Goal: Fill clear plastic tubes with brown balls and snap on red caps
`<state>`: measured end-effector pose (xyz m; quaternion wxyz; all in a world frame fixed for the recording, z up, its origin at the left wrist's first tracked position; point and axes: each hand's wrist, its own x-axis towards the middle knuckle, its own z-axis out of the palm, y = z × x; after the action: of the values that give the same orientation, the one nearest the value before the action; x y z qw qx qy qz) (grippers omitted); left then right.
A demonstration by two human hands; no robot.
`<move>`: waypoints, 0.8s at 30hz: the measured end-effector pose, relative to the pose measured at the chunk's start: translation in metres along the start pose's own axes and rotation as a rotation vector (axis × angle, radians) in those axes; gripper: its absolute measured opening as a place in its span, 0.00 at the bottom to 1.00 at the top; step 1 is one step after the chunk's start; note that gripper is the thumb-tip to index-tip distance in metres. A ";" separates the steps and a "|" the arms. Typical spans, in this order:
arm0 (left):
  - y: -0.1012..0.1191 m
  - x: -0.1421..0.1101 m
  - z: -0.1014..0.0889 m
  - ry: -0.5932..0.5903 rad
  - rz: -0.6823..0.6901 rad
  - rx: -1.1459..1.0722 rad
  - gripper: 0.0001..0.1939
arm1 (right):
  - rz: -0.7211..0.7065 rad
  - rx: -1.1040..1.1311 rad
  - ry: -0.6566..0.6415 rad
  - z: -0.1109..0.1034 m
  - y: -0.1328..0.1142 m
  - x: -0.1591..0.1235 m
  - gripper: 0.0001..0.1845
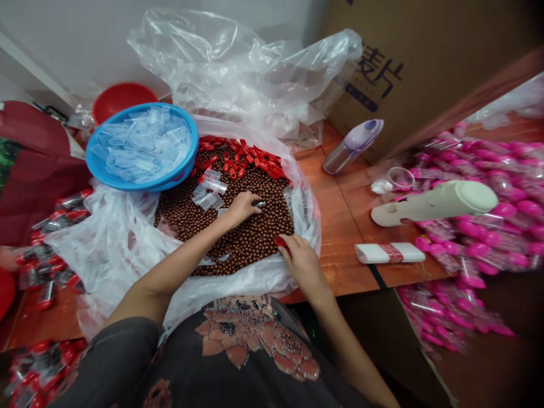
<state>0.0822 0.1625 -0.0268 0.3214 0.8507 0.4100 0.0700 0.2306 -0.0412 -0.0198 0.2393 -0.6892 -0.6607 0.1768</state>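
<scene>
Brown chocolate-like balls (272, 198) fill a wide container lined with a white plastic bag (312, 218). Over the balls, my left hand (243, 208) is closed on a small clear plastic tube (260, 203), mostly hidden by the fingers; its contents are hard to make out. My right hand (301, 262), at the near right edge of the bag, pinches a red plastic cap (281, 242). Several loose clear tubes (209, 191) lie on the balls left of my left hand. Red caps (238, 158) are heaped along the far side.
A blue basin (100, 177) of clear tubes stands far left, before a red bowl (123, 99). Red-capped tubes (46, 272) lie left. Rightward are a purple-lidded bottle (352, 146), a pale green flask (425, 205), a white packet (378, 253), pink-capped tubes (488, 226) and a cardboard box (408, 107).
</scene>
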 end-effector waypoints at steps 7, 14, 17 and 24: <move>-0.009 0.004 0.019 0.033 -0.171 -0.627 0.18 | 0.058 0.319 0.161 0.001 0.005 0.005 0.21; -0.003 -0.015 0.022 0.034 -0.226 -1.224 0.23 | 0.235 0.687 0.215 0.004 0.005 0.019 0.22; 0.004 -0.029 0.012 0.013 -0.243 -1.354 0.26 | 0.259 0.736 0.237 0.005 0.007 0.028 0.22; 0.022 -0.069 -0.010 -0.106 -0.213 -1.437 0.27 | 0.135 0.710 0.242 -0.005 -0.005 0.055 0.22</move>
<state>0.0475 0.1064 0.0045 0.8251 0.3873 0.3272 0.2491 0.2328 0.0134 -0.0092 0.5272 -0.6214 -0.4783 0.3272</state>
